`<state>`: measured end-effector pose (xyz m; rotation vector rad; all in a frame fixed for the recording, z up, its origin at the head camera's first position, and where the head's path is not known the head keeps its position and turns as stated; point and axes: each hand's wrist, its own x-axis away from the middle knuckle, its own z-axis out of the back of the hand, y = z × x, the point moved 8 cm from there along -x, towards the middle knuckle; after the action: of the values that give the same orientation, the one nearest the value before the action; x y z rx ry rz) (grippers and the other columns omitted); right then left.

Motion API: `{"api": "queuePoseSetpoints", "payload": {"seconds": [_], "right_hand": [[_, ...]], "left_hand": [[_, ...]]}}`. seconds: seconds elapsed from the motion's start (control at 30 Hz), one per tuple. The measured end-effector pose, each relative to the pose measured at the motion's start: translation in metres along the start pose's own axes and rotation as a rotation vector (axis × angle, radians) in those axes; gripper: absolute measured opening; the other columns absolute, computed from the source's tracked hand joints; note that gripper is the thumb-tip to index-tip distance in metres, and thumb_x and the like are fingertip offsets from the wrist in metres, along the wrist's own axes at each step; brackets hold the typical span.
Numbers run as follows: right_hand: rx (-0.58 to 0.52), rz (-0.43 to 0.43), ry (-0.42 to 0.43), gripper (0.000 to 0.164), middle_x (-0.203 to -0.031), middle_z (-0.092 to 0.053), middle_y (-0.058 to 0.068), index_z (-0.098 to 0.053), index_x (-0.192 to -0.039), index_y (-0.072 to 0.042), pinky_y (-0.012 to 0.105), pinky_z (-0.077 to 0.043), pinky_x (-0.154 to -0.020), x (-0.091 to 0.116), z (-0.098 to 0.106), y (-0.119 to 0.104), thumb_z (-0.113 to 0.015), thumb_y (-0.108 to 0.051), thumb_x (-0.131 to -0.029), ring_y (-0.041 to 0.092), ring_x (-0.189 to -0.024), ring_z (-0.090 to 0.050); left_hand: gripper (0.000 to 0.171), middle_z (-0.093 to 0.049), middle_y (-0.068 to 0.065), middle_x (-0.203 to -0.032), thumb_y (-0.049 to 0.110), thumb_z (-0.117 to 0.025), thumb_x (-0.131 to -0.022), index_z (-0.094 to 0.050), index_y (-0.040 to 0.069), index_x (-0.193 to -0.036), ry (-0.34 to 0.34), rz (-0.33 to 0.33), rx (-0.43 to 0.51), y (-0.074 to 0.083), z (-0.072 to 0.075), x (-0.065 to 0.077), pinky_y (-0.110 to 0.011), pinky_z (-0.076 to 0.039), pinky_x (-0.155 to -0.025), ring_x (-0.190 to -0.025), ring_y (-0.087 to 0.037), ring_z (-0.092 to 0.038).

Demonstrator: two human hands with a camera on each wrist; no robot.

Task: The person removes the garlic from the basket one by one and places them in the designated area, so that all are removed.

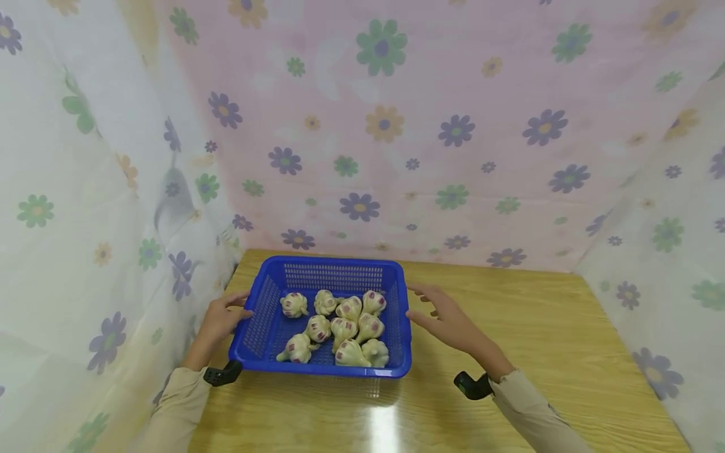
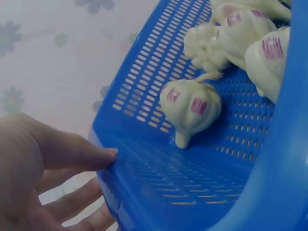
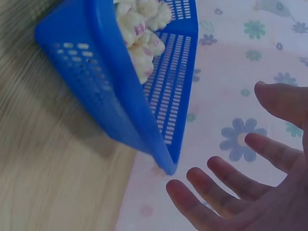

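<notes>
Blue slotted basket [image 1: 317,368], tabletop's [image 1: 527,321] left end — ten garlic bulbs [image 1: 343,329] inside, densest toward basket's near-right corner. Glossy cream, purple-pink patches. Left hand [image 1: 218,321] uncurled, thumb on left rim; right hand [image 3: 240,187] spread, off right rim. Basket back near tabletop's far edge.

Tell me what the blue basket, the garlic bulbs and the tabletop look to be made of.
Blue basket: moulded plastic, semi-glossy, judging by its even colour and regular slots. Garlic bulbs: perhaps plastic or foam imitations, smooth with a slight sheen; the streaky purple patches look painted, though real garlic can't be ruled out. Tabletop: wood or wood-look laminate, glossy, showing grain and a bright reflection.
</notes>
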<state>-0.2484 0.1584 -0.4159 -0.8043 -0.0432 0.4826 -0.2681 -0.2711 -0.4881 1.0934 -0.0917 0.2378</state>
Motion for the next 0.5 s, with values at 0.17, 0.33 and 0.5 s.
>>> {"api": "queuePoseSetpoints", "payload": {"seconds": [0.17, 0.33, 0.5], "right_hand": [[-0.102, -0.025, -0.050, 0.056, -0.131, -0.047, 0.022, -0.042, -0.141, -0.010, 0.050, -0.048, -0.085, -0.015, -0.016, -0.001, -0.059, -0.036, -0.094, 0.040, -0.114, -0.051], [-0.152, -0.084, -0.102, 0.054, -0.127, -0.049, 0.022, -0.044, -0.139, -0.010, 0.046, -0.050, -0.083, -0.027, -0.034, -0.002, -0.060, -0.034, -0.093, 0.037, -0.111, -0.054], [-0.185, -0.209, -0.105, 0.053, -0.126, -0.049, 0.021, -0.047, -0.136, -0.009, 0.044, -0.051, -0.079, -0.035, -0.048, 0.002, -0.063, -0.032, -0.091, 0.034, -0.110, -0.055]], "left_hand": [[0.051, -0.052, -0.025, -0.123, 0.000, -0.063, -0.084, -0.051, 0.000, -0.134, 0.032, 0.030, -0.009, 0.002, 0.000, 0.001, -0.029, -0.052, -0.059, -0.074, -0.019, -0.057], [0.049, -0.054, -0.027, -0.120, -0.001, -0.064, -0.083, -0.053, -0.001, -0.132, 0.074, 0.019, -0.076, 0.005, 0.003, 0.003, -0.027, -0.048, -0.058, -0.075, -0.022, -0.053], [0.050, -0.054, -0.027, -0.118, -0.001, -0.067, -0.082, -0.055, 0.000, -0.131, 0.078, -0.005, -0.045, -0.006, 0.003, -0.006, -0.035, -0.053, -0.061, -0.076, -0.025, -0.057]]}}
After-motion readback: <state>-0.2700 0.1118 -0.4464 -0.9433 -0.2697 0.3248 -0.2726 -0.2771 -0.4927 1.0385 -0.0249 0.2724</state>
